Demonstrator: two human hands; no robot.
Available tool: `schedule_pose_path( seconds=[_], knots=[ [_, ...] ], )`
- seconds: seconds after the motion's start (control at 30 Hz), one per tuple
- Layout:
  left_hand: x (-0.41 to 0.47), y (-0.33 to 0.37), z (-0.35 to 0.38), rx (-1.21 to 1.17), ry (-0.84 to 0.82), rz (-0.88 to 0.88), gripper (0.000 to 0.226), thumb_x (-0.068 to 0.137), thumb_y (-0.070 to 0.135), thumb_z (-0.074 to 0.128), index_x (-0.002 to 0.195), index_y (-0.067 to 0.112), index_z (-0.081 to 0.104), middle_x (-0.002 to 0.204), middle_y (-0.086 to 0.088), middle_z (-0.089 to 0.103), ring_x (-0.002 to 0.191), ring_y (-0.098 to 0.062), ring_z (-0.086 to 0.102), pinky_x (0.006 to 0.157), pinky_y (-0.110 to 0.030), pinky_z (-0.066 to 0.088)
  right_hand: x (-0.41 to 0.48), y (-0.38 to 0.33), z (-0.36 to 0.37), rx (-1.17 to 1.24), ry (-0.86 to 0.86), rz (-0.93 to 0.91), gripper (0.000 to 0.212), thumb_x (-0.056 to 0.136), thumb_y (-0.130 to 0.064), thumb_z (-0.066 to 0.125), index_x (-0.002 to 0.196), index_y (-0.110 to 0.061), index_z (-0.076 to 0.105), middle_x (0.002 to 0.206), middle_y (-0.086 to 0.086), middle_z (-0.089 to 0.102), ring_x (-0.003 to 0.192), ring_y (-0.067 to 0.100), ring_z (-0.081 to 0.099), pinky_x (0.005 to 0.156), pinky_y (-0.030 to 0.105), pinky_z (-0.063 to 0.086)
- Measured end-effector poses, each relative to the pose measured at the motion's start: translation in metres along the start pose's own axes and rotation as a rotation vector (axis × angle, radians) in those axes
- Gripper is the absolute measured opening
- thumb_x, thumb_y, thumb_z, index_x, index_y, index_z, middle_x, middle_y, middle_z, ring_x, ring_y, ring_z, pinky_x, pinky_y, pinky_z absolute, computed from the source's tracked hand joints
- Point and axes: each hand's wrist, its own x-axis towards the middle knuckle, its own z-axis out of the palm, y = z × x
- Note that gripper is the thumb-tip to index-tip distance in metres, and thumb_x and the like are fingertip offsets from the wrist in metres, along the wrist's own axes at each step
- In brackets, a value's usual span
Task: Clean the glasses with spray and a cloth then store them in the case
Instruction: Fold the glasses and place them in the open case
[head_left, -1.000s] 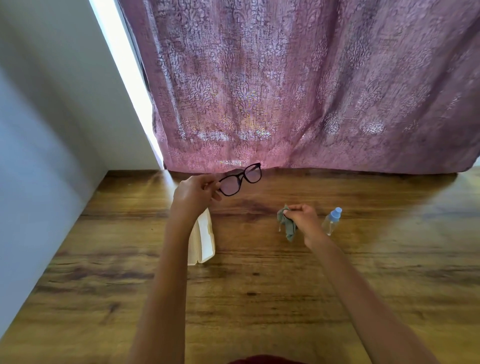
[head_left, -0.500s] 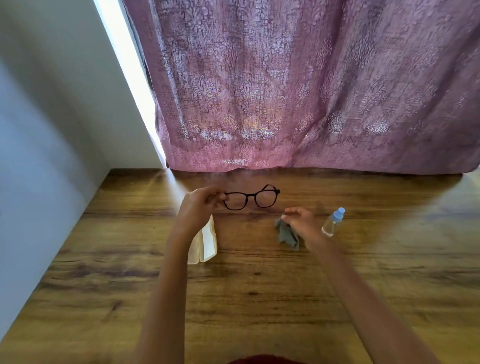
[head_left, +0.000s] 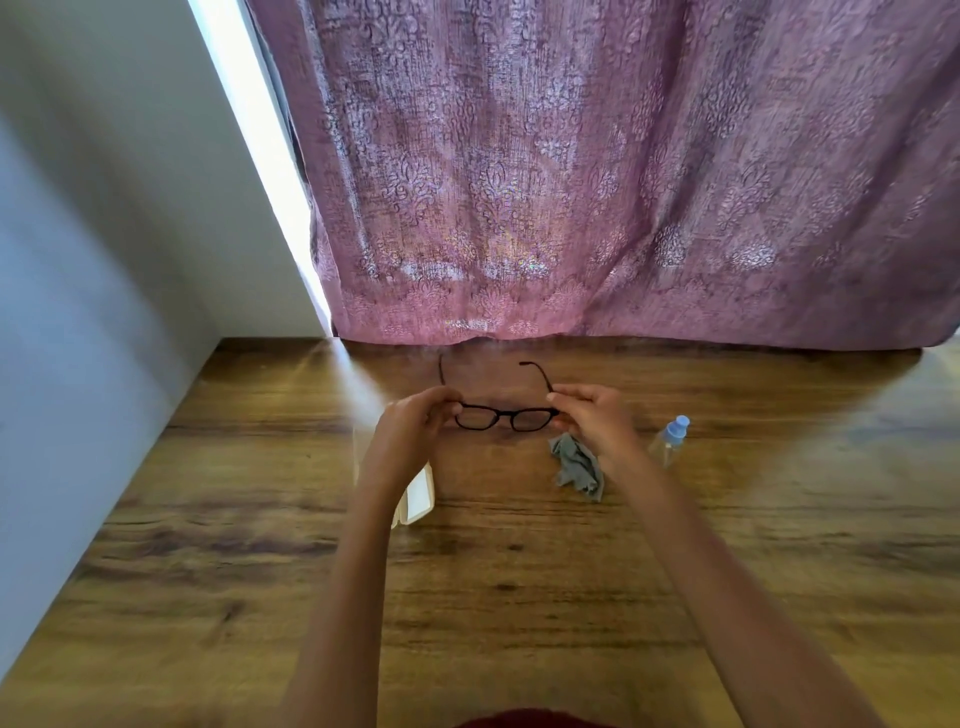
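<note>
Pinching glasses (head_left: 501, 415) at both frame ends with left hand (head_left: 415, 426) and right hand (head_left: 597, 421), lengthwise left-right, temples pointing far, case (head_left: 418, 499) beneath left wrist.

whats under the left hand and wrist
The white case lies on the table there. Only its near end shows; the left hand, which grips the glasses, and its wrist cover the rest, so its inside cannot be seen.
</note>
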Motion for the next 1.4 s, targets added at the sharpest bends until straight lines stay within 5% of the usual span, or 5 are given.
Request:
schedule_pose_path(
  seconds=[0.17,0.37,0.57,1.13,1.4],
  knots=[
    [-0.002,0.004,0.011,-0.304,0.083,-0.278,0.039,0.091,0.034,0.061,0.126,0.018,0.056,0.101,0.003,0.068,0.093,-0.009,0.062,0.077,-0.022,0.044,-0.004,0.002,0.006,-0.016,0.063,-0.046,0.023,0.081,-0.006,0.074,0.103,-0.009,0.07,0.088,0.001,0.072,0.077,0.009,0.071,0.063,0.019,0.057],
    [-0.004,-0.007,0.02,-0.655,0.203,-0.551,0.028,0.084,0.024,0.07,0.105,0.006,0.071,0.097,-0.01,0.073,0.092,-0.018,0.065,0.079,-0.029,0.047,-0.01,0.0,0.01,-0.087,0.075,-0.106,0.02,0.082,-0.004,0.073,0.102,-0.005,0.071,0.085,-0.001,0.071,0.07,0.001,0.067,0.054,0.006,0.046],
    [-0.003,-0.011,0.02,-0.62,0.243,-0.563,0.023,0.08,0.022,0.074,0.098,0.007,0.074,0.092,-0.01,0.074,0.093,-0.024,0.068,0.091,-0.042,0.054,-0.017,-0.003,0.01,-0.244,-0.021,-0.114,0.016,0.082,-0.009,0.073,0.099,-0.007,0.075,0.095,0.004,0.073,0.086,0.011,0.067,0.067,0.014,0.047],
    [0.002,-0.02,0.006,-0.492,0.096,-0.489,0.009,0.083,0.017,0.071,0.092,0.016,0.073,0.083,-0.004,0.073,0.069,-0.011,0.069,0.087,-0.045,0.056,-0.01,-0.002,0.008,-0.345,-0.218,-0.039,0.01,0.082,-0.013,0.074,0.082,-0.023,0.078,0.09,0.001,0.074,0.096,0.019,0.065,0.093,0.037,0.052],
    [0.004,-0.014,0.002,-0.248,-0.03,-0.388,0.014,0.083,0.022,0.071,0.095,0.016,0.076,0.084,-0.001,0.073,0.083,-0.02,0.069,0.084,-0.039,0.055,-0.01,0.001,0.009,-0.178,-0.147,-0.019,0.007,0.083,-0.005,0.071,0.086,-0.011,0.071,0.087,0.001,0.07,0.082,0.01,0.066,0.059,0.01,0.05]
  ],
)
